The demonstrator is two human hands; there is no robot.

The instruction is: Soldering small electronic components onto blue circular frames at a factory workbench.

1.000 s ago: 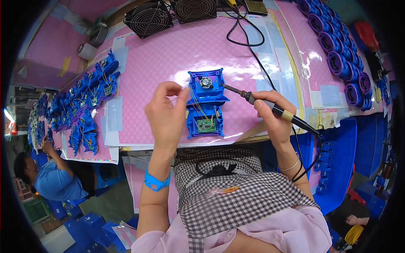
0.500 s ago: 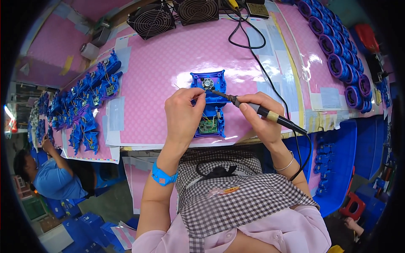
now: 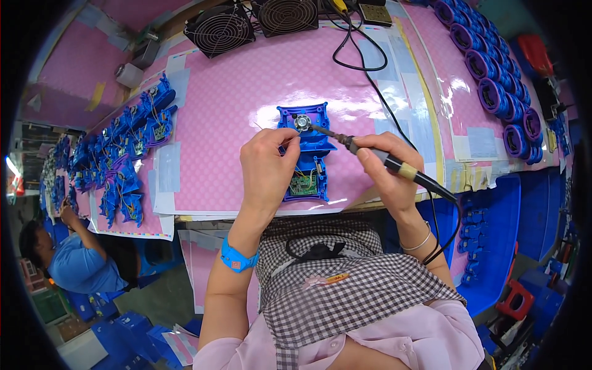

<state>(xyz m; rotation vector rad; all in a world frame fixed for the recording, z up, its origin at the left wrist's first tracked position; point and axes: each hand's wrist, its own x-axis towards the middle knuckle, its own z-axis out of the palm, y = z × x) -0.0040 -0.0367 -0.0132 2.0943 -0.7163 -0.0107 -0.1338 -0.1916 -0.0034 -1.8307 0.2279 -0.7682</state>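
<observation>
I look down on a pink-patterned worktable [image 3: 222, 86], with a deep blue bin [image 3: 502, 246] below its right side. A cluster of blue casings [image 3: 126, 145] with loose wires covers the table's left side; rows of blue-and-purple rings [image 3: 487, 92] line its right, and two black fans [image 3: 220, 31] stand at the far edge. Between my hands, at the near middle of the table, an opened blue casing [image 3: 317, 145] lies with one half beyond the other. My left hand [image 3: 265, 163] is over the casing's left edge, its thumb and index fingertips pinched together. My right hand [image 3: 390, 179] is closed round the handle of a soldering iron [image 3: 407, 171]. The near half holds a green circuit board [image 3: 303, 184], the far half a round speaker [image 3: 302, 123]. The iron's tip is at the speaker's right rim; I cannot tell whether it touches. A thin strand [image 3: 258, 126] runs through the left pinch, one end showing past the hand.
</observation>
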